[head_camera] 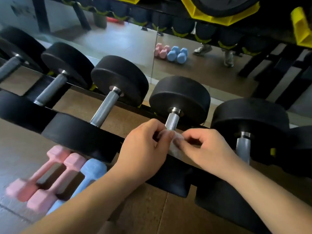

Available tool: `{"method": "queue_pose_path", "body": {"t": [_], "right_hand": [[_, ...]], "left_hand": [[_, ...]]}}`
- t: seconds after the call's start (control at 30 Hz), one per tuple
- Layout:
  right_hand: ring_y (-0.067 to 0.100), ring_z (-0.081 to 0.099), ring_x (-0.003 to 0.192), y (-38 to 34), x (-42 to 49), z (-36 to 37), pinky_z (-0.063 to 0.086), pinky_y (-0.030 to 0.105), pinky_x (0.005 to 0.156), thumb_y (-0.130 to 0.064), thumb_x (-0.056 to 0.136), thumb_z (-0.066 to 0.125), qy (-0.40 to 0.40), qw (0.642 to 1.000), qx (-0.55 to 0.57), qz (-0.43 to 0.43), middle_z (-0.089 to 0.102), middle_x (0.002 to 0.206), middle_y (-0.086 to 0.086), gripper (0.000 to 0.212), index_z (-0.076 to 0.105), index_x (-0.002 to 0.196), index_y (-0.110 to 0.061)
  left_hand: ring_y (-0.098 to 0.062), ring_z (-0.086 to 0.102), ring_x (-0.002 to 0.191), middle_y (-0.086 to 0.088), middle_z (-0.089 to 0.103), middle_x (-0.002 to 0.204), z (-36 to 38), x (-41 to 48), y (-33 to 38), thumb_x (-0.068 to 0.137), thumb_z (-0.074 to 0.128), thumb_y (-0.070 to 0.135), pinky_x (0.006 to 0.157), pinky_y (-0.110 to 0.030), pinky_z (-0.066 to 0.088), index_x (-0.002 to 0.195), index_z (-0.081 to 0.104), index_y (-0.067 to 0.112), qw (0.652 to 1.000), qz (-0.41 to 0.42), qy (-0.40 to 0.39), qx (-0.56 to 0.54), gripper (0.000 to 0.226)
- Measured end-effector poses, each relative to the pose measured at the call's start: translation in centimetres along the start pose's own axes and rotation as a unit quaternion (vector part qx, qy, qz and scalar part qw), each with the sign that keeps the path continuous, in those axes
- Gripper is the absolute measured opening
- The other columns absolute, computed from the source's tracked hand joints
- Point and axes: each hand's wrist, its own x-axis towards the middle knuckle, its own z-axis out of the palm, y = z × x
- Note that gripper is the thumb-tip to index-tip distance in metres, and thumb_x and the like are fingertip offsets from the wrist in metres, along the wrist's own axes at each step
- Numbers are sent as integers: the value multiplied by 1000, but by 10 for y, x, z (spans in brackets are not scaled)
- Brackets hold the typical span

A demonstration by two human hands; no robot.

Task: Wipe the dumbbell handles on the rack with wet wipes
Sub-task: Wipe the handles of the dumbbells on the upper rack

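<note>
One wipe, left hand, right hand; handle front-to-back

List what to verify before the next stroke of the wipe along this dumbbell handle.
1. Wipe gripped: ok, the left hand and the right hand both pinch it.
2. Wipe at the handle: ok, it sits at the near end.
3. Far part of the handle free for the stroke: ok, bare metal shows.
4. Wipe wet enough: cannot tell.
5. Next handle on the right unobstructed: ok.
</note>
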Motion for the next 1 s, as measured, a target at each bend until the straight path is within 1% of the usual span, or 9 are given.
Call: {"method": "queue_pose_path", "body": {"t": [0.1, 0.27, 0.33, 0.47, 0.63, 0.73, 0.83, 0.93, 1.0], "right_hand": [[-1, 65, 81, -8, 0, 3, 46, 11, 65, -30, 98, 65, 43, 996, 17, 74, 71, 82, -14, 16, 74, 86, -33], [-2, 67, 81, -20, 1, 2, 47, 20, 75, -21, 99, 65, 42, 987, 37, 152, 74, 86, -15, 17, 75, 94, -35], [0, 68, 85, -24, 2, -2, 49, 22, 77, -14, 98, 61, 81, 982, 40, 166, 74, 88, -15, 27, 75, 94, -37], [-2, 61, 66, -34, 7, -7, 43, 10, 55, -8, 94, 52, 141, 976, 13, 162, 68, 80, -17, 38, 72, 95, -41], [1, 55, 58, -36, 14, -6, 46, 19, 59, -11, 95, 54, 120, 975, 24, 188, 68, 74, -3, 35, 72, 101, -40], [0, 64, 80, -21, 11, -2, 49, 17, 68, -20, 101, 58, 119, 970, 43, 206, 72, 88, -11, 26, 71, 103, -42], [1, 63, 103, -4, 10, 5, 49, 23, 83, -29, 103, 60, 102, 968, 72, 219, 71, 105, -18, 16, 71, 107, -41], [8, 65, 102, 3, 22, 6, 48, 24, 78, -25, 104, 60, 115, 952, 146, 242, 73, 104, -11, 17, 73, 103, -35], [12, 67, 94, 5, 31, 10, 50, 27, 73, -19, 103, 58, 105, 963, 74, 238, 72, 98, -8, 20, 71, 98, -33]], "left_hand": [[-5, 59, 69, 14, 61, 72, -2, 5, -4, 100, 58, 41, 53, -16, 40, 85, 54, 36, 997, -49, -11, -51, 17], [-3, 62, 78, 23, 63, 89, -4, 14, -7, 103, 54, 40, 65, -31, 53, 88, 57, 36, 984, -121, -24, -125, 16], [-2, 61, 79, 24, 63, 89, -4, 14, -7, 105, 52, 40, 63, -29, 50, 90, 57, 36, 985, -117, -30, -124, 16], [-4, 61, 75, 22, 63, 86, -3, 14, -10, 106, 48, 40, 60, -29, 48, 92, 58, 35, 982, -112, -38, -146, 18], [-1, 62, 78, 22, 64, 87, -4, 20, -12, 106, 50, 40, 70, -35, 56, 94, 60, 35, 960, -164, -21, -226, 17], [0, 63, 77, 11, 66, 85, -3, 29, -17, 106, 50, 40, 67, -27, 54, 95, 60, 34, 958, -169, -41, -230, 16], [2, 61, 78, 5, 65, 85, -8, 46, -25, 107, 52, 31, 63, -12, 47, 96, 60, 28, 971, -116, -67, -197, 14], [2, 61, 79, 8, 65, 85, -9, 68, -28, 107, 52, 26, 64, -11, 46, 95, 61, 28, 984, -72, -85, -138, 15], [1, 63, 79, 10, 66, 84, -9, 75, -31, 106, 53, 26, 62, -16, 51, 95, 62, 29, 988, -60, -86, -116, 15]]}}
